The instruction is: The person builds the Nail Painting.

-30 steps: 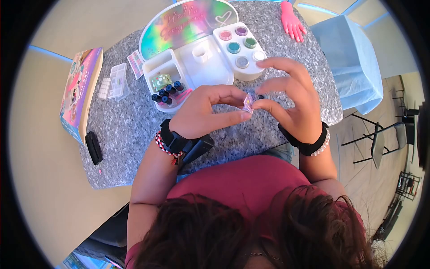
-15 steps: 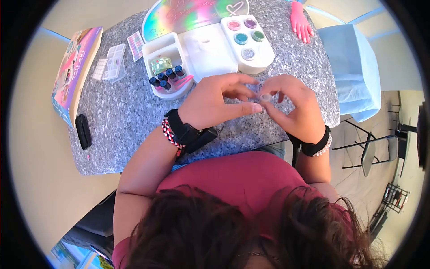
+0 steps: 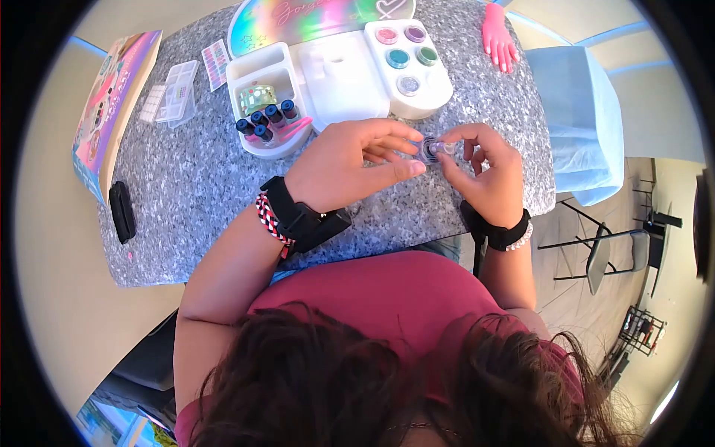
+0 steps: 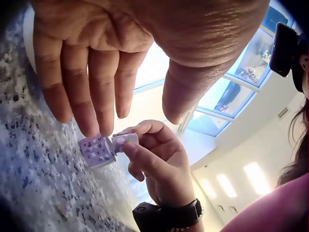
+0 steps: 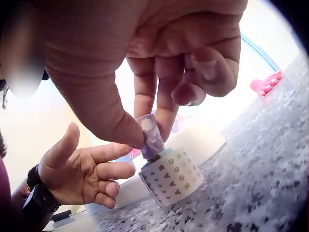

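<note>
My right hand (image 3: 488, 167) pinches a small purple strip (image 5: 153, 137) with pale cloud-like marks between thumb and fingers. Right under that strip, a small roll of printed film (image 5: 174, 179) with gold letter-like marks sits at the granite-look tabletop. From the left wrist view, the roll (image 4: 96, 152) looks lilac with rows of small figures. My left hand (image 3: 335, 164) is held palm inward with long, straight fingers and the thumb apart. Its fingertips reach close to the roll, and nothing is gripped in it.
Behind the hands stands a white manicure tray (image 3: 346, 100) with glitter pots (image 3: 397, 58) and dark-capped bottles (image 3: 272, 113). A pink model hand (image 3: 497, 37) lies at the far right. Leftward are a clear compartment case (image 3: 177, 93), a box (image 3: 115, 104) and a black pouch (image 3: 121, 212).
Both hands were pinching the purple piece together a second ago. They have come lower, the left fingers have let go and straightened, and the right still pinches. The head view has shifted slightly.
</note>
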A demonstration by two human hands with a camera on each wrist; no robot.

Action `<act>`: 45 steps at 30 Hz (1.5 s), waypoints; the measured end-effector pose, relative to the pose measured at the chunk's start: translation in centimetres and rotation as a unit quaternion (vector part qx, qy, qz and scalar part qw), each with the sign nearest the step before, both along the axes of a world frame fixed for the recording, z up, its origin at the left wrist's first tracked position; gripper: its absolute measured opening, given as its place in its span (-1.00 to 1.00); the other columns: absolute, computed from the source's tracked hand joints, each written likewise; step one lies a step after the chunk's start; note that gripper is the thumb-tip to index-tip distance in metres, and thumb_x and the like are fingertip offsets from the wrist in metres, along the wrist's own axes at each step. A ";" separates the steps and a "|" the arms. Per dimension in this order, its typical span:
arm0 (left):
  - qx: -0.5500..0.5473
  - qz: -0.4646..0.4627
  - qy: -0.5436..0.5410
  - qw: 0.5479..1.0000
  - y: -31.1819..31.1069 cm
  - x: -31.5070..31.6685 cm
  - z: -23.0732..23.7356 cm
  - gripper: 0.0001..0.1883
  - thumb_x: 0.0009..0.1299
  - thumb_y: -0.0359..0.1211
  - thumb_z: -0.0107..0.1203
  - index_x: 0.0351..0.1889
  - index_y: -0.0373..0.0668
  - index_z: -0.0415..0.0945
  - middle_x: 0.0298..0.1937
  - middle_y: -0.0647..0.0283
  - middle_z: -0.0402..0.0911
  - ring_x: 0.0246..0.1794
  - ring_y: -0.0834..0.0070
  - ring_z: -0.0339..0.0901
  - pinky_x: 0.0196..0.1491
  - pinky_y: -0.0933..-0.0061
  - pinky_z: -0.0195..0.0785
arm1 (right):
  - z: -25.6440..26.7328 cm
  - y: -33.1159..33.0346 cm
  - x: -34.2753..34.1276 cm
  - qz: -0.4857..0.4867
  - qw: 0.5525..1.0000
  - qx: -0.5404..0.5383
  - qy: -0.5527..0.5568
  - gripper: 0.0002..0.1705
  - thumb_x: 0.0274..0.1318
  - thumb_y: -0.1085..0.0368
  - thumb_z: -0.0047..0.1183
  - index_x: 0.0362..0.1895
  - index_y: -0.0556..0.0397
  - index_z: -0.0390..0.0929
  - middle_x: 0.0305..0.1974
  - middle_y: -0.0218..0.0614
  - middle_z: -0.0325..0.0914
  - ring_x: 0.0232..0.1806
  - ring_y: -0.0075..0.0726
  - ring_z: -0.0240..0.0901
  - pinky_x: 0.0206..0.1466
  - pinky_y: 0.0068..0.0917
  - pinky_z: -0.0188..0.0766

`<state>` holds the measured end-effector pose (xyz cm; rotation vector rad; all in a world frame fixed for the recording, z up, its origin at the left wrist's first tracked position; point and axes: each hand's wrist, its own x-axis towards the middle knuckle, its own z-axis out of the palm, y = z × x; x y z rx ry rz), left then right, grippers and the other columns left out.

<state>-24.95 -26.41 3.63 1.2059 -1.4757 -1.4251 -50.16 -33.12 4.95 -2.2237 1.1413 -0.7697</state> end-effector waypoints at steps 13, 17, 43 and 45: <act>-0.002 -0.024 -0.017 1.000 0.0 -0.2 -0.5 -0.49 0.59 -0.19 0.35 0.41 -0.22 0.61 0.23 0.09 0.79 0.18 0.43 0.73 0.30 0.33 0.55 | -0.6 0.0 0.2 0.004 0.998 0.057 -0.009 -0.77 0.17 0.39 0.44 -0.09 0.03 0.70 -0.30 -0.36 0.68 -0.42 -0.46 0.51 -0.39 -0.48 0.40; -0.014 -0.032 -0.020 0.999 0.1 -0.4 -0.5 -0.46 0.56 -0.16 0.38 0.41 -0.22 0.62 0.27 0.12 0.78 0.21 0.39 0.72 0.33 0.29 0.54 | -0.3 0.0 0.4 -0.001 0.995 0.101 -0.026 -0.75 0.24 0.40 0.41 -0.04 0.08 0.66 -0.27 -0.32 0.71 -0.39 -0.46 0.63 -0.34 -0.46 0.50; -0.031 0.018 -0.034 0.999 0.5 -0.5 0.2 -0.59 0.56 -0.23 0.37 0.29 -0.20 0.70 0.12 0.16 0.83 0.09 0.41 0.77 0.20 0.31 0.59 | 0.4 0.1 0.0 0.103 0.994 0.017 0.022 -0.79 0.12 0.49 0.41 -0.15 0.07 0.70 -0.01 -0.16 0.65 -0.04 0.01 0.67 -0.08 -0.30 0.62; -0.128 0.043 -0.118 0.984 0.8 -0.2 1.8 -0.58 0.53 -0.24 0.39 0.30 -0.15 0.69 0.14 0.17 0.82 0.12 0.34 0.76 0.21 0.29 0.59 | 0.7 0.0 0.3 0.104 0.992 0.061 -0.019 -0.81 0.14 0.56 0.34 -0.17 0.13 0.66 -0.02 -0.15 0.65 -0.05 -0.05 0.68 -0.11 -0.34 0.64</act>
